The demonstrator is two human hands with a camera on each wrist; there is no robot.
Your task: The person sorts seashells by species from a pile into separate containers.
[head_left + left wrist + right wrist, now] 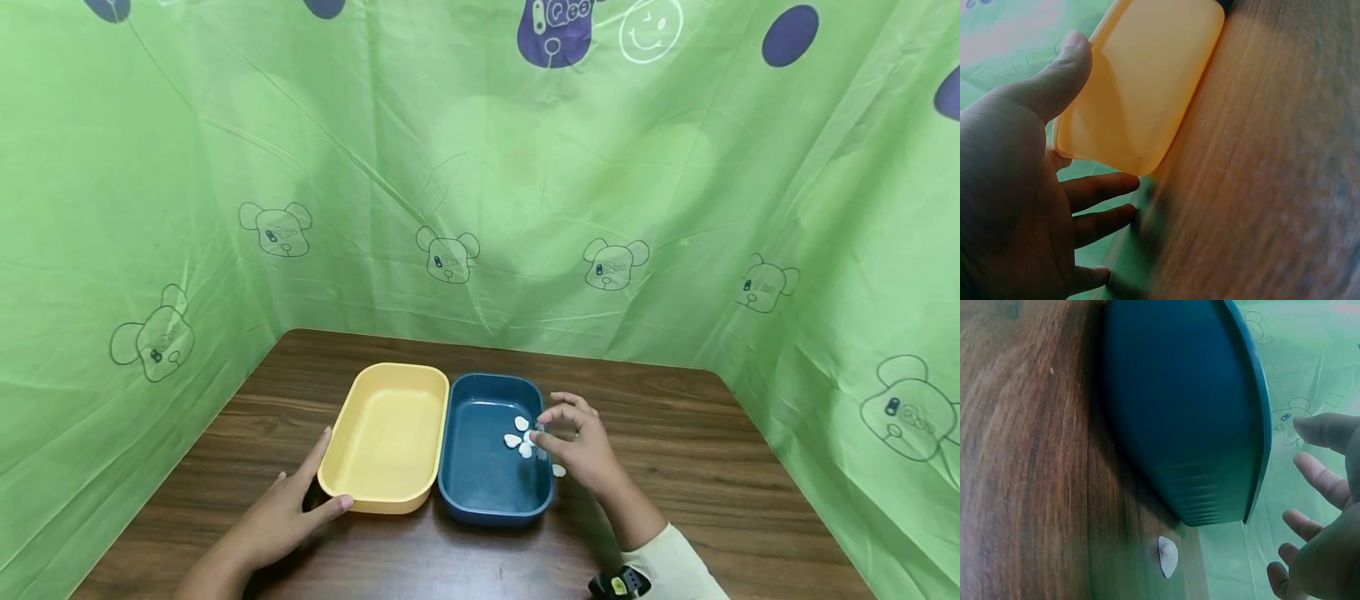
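A yellow rectangular tray [384,433] and a dark blue tray [487,483] stand side by side on the wooden table. My left hand [288,508] rests at the yellow tray's near left corner, thumb against the near wall and index finger along the left side. In the left wrist view its other fingers spread loosely below the tray. Several small white shells [512,440] lie in the blue tray, towards its right side. Above that tray's right rim is my right hand [585,446], its fingers bent and apart, with nothing visibly held in the right wrist view.
One white shell [1168,556] lies on the wooden table [660,500], just outside the blue tray's right wall. Green printed cloth [525,317] hangs behind the table and along both sides. A dark watch [621,583] is on the right wrist.
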